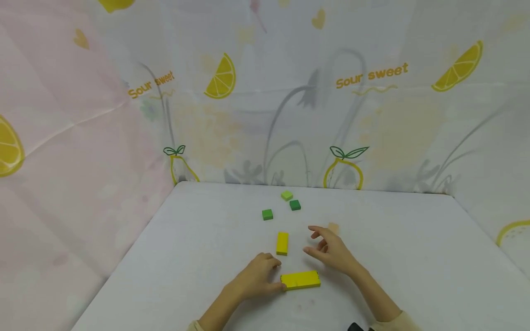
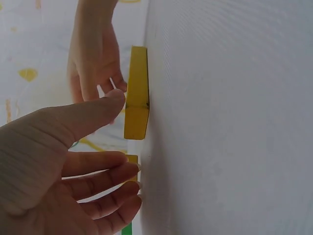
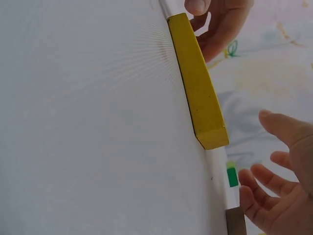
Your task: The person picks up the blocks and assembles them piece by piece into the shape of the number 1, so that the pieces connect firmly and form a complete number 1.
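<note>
A long yellow block (image 1: 300, 280) lies flat on the white table near the person. My left hand (image 1: 260, 277) is at its left end, the thumb tip right at the block's edge and the other fingers loosely bent beyond it. In the left wrist view, that thumb overlaps the side of the long yellow block (image 2: 137, 93). Farther back and to the right, my right hand (image 1: 333, 253) hovers with thumb and fingers spread apart, holding nothing. Between the hands, slightly farther away, lies a shorter yellow block (image 1: 282, 243). A pale wooden block (image 1: 333, 228) sits just behind the right hand.
Toward the table's far side lie three small green blocks: a light green one (image 1: 287, 196), a dark green one (image 1: 295, 205) and a mid-green one (image 1: 267, 214). A lemon-printed cloth (image 1: 256, 138) hangs behind the white table (image 1: 186, 239) and along its sides.
</note>
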Demonstrator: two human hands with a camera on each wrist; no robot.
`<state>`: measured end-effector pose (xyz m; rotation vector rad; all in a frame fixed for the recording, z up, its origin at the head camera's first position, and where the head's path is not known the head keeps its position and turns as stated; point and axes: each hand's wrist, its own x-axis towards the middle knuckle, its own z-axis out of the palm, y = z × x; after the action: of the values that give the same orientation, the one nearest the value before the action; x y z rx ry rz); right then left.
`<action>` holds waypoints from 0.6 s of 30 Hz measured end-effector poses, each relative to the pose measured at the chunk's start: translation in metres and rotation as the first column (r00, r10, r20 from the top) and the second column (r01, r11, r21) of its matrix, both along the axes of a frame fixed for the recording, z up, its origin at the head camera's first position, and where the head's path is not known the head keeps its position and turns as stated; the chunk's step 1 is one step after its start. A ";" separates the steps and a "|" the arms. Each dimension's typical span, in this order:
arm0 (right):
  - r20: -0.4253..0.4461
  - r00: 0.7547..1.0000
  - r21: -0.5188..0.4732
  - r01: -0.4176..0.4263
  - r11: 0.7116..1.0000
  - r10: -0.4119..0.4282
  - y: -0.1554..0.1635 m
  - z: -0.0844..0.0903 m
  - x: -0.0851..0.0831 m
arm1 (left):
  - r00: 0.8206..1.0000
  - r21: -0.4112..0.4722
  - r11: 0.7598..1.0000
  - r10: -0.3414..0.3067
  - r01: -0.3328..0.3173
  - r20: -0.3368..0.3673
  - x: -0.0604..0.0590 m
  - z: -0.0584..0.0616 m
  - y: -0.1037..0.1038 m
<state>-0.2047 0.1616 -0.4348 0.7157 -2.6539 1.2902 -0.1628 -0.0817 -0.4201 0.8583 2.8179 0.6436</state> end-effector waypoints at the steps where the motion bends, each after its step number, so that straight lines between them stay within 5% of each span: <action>1: 0.002 1.000 0.007 -0.010 1.000 0.010 -0.001 0.000 -0.001 | 1.000 0.002 1.000 -0.004 0.004 -0.001 0.000 0.000 0.001; 18: 0.066 0.989 0.062 -0.139 0.988 0.135 -0.026 -0.011 -0.035 | 0.998 0.091 0.994 -0.056 0.054 0.014 -0.001 -0.009 0.005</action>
<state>-0.2393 0.1353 -0.4456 0.8966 -2.7515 1.2815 -0.1634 -0.0770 -0.4296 0.9376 2.7583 0.7719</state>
